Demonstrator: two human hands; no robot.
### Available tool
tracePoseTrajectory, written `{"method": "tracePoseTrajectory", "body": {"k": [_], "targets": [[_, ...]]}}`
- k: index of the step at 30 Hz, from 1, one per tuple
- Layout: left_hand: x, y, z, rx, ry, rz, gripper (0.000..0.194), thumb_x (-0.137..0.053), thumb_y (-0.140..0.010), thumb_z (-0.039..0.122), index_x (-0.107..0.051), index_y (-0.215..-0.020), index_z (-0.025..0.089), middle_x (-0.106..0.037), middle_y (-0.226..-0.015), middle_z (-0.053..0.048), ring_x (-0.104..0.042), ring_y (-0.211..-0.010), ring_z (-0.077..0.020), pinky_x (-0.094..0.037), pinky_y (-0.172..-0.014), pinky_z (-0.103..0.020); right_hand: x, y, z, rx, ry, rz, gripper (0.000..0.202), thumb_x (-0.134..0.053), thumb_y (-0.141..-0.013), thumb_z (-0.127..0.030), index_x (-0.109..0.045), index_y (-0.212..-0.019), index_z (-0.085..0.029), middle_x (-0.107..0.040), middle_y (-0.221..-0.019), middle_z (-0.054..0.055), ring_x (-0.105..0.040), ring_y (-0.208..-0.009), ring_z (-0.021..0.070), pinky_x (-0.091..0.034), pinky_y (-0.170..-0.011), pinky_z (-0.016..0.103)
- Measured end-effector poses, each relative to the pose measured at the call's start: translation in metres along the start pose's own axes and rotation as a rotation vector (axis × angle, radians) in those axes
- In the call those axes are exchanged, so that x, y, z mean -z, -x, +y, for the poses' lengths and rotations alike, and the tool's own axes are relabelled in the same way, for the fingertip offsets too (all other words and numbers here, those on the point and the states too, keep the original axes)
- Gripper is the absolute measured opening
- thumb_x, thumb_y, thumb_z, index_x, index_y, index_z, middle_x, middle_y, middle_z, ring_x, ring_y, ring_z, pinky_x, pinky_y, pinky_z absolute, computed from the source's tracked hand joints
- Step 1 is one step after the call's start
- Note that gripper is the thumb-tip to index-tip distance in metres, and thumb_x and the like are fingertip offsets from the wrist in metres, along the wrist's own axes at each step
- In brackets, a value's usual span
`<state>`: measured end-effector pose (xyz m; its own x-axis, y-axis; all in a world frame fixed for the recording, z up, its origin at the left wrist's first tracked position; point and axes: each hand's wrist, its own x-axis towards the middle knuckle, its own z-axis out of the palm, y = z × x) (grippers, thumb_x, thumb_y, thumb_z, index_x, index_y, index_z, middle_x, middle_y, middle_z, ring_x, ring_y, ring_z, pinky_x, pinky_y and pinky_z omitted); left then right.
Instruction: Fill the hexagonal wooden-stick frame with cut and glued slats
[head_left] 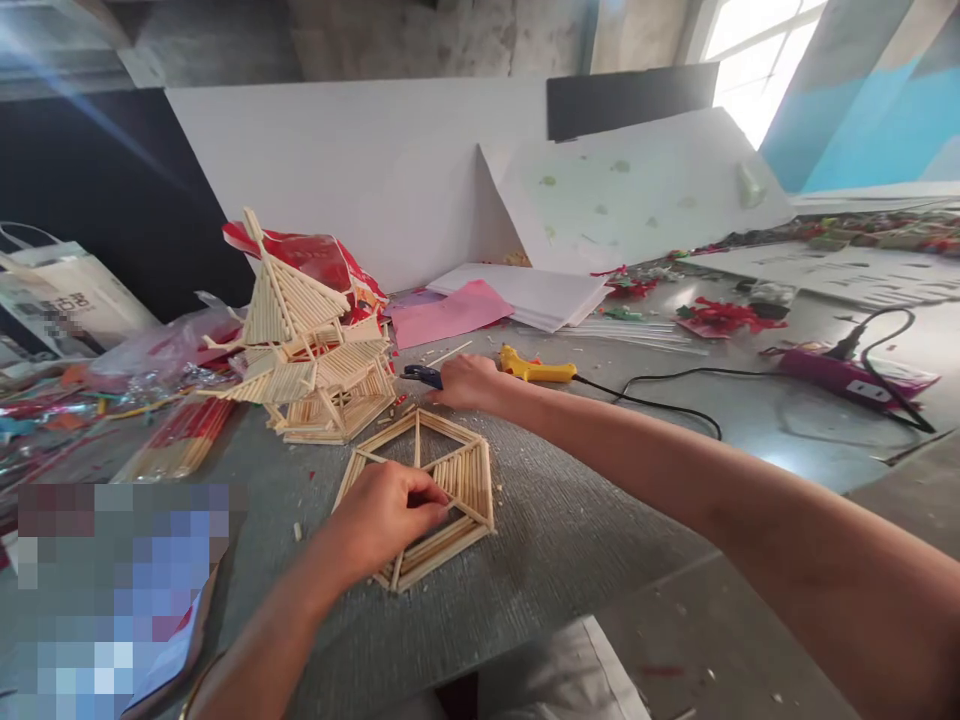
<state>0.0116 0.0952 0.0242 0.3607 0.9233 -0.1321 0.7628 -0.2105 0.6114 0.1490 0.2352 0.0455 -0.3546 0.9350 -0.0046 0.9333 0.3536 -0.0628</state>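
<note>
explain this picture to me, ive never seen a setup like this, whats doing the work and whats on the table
There is no machine: a person works bare-handed, and a camera on their head looks forward and down. The left hand is on a hexagonal stick frame. The right hand is at a dark-handled tool; its grip is hard to make out. Also on the grey table are a roofed stick model, a yellow glue gun and a pink sheet.
</note>
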Motion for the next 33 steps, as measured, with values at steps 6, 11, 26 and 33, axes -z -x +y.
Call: {"method": "tracePoseTrajectory", "body": {"k": [6,11,26,33], "targets": [[0.000,0.003,0.006,-0.027,-0.067,-0.010,0.021,-0.051,-0.072,0.028,-0.070,-0.075,0.021,-0.069,-0.071,-0.001,-0.060,-0.067,-0.0150,-0.038,-0.060,-0.025,-0.001,-0.023,-0.013,0.011,-0.030,-0.041,0.059,-0.052,-0.070,-0.061,-0.063,-0.108,-0.017,-0.063,-0.103,0.015,-0.059,-0.091,0.0281,-0.046,-0.072,0.036],[-0.001,0.005,0.010,-0.061,-0.087,0.000,0.022,-0.049,-0.071,0.024,-0.071,-0.071,0.021,-0.069,-0.069,-0.001,-0.060,-0.067,-0.0156,-0.037,-0.059,-0.025,-0.002,-0.028,-0.022,-0.065,-0.026,-0.045,0.058,-0.055,-0.071,-0.055,-0.060,-0.112,-0.014,-0.060,-0.110,0.018,-0.057,-0.096,0.0319,-0.046,-0.073,0.042],[0.004,0.000,0.007,-0.089,-0.094,-0.019,0.018,-0.052,-0.066,0.022,-0.070,-0.069,0.023,-0.068,-0.067,0.000,-0.060,-0.063,-0.0161,-0.037,-0.058,-0.024,-0.022,-0.040,-0.019,-0.067,-0.040,0.103,0.071,-0.047,-0.072,-0.065,-0.057,-0.116,-0.010,-0.049,-0.121,0.022,-0.044,-0.110,0.0338,-0.036,-0.086,0.048],[0.005,-0.001,0.011,-0.095,-0.122,-0.022,0.018,-0.052,-0.066,0.020,-0.070,-0.068,0.023,-0.068,-0.066,0.000,-0.059,-0.062,-0.0165,-0.037,-0.056,-0.025,-0.015,-0.046,-0.021,-0.106,-0.074,0.088,0.067,-0.048,-0.072,-0.062,-0.057,-0.116,-0.012,-0.050,-0.120,0.021,-0.045,-0.110,0.0344,-0.037,-0.085,0.048]]}}
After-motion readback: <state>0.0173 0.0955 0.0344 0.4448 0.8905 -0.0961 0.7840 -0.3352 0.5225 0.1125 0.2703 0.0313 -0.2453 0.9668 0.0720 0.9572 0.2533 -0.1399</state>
